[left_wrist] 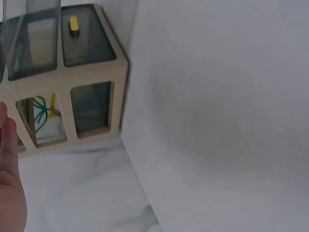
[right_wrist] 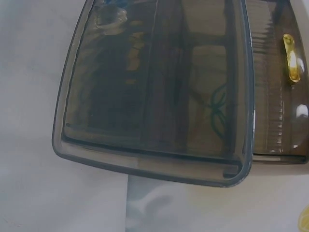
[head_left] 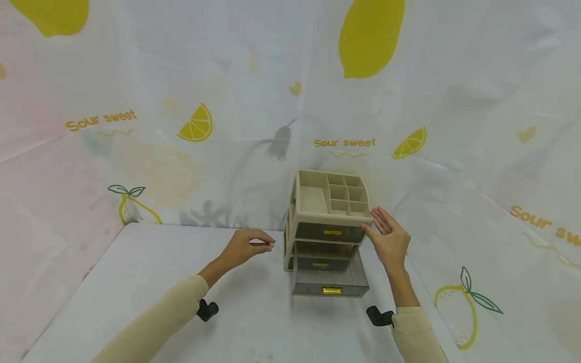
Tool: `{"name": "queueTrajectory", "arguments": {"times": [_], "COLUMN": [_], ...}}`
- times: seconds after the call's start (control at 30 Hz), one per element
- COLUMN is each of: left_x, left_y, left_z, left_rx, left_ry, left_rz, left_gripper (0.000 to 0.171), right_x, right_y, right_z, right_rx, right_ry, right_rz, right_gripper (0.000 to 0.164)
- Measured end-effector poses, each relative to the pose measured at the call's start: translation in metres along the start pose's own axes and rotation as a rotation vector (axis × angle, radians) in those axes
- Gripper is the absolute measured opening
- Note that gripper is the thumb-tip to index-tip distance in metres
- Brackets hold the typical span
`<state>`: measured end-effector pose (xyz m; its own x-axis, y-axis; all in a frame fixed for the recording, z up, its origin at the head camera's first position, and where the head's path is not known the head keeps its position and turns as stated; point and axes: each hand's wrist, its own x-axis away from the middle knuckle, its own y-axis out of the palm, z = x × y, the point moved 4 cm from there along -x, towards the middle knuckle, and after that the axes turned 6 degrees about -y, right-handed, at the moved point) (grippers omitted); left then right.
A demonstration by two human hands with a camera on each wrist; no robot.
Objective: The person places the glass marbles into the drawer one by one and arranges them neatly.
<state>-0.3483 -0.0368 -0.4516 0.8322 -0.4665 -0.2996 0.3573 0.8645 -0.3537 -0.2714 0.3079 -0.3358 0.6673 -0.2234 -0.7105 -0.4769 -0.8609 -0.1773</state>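
A beige desktop organizer (head_left: 336,218) with smoky see-through drawers and gold handles stands on the white table. Its middle drawer (head_left: 330,275) is pulled out toward me, while the drawers above and below sit in the frame. To its left, thumb and fingertips of my left hand (head_left: 242,248) pinch a tiny yellowish piece (head_left: 272,245), too small to identify. My right hand (head_left: 390,239) touches the organizer's upper right front corner, thumb in front and fingers extended along the side. In the left wrist view, part of the left hand (left_wrist: 10,179) shows; the right wrist view shows the pulled-out drawer (right_wrist: 154,96) but no hand.
Open compartments (head_left: 347,194) divide the organizer's top. Behind it hangs a white backdrop (head_left: 254,116) with lemon prints, close to its rear. White tabletop (head_left: 254,312) extends in front and to the left. A dark device (head_left: 208,310) juts from the left wrist, another (head_left: 379,316) from the right.
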Motion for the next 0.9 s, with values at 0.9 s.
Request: {"name": "queueTrajectory", "arguments": {"times": [0.9], "left_x": [-0.024], "left_y": [0.099], "left_z": [0.061], "left_rx": [-0.029], "left_ry": [0.187], "left_rz": [-0.208], "left_gripper": [0.019], "right_x": [0.001], "right_y": [0.0], "right_z": [0.0], "right_rx": [0.0], "right_ry": [-0.004], "right_rz": [0.004], "right_gripper": [0.058]}}
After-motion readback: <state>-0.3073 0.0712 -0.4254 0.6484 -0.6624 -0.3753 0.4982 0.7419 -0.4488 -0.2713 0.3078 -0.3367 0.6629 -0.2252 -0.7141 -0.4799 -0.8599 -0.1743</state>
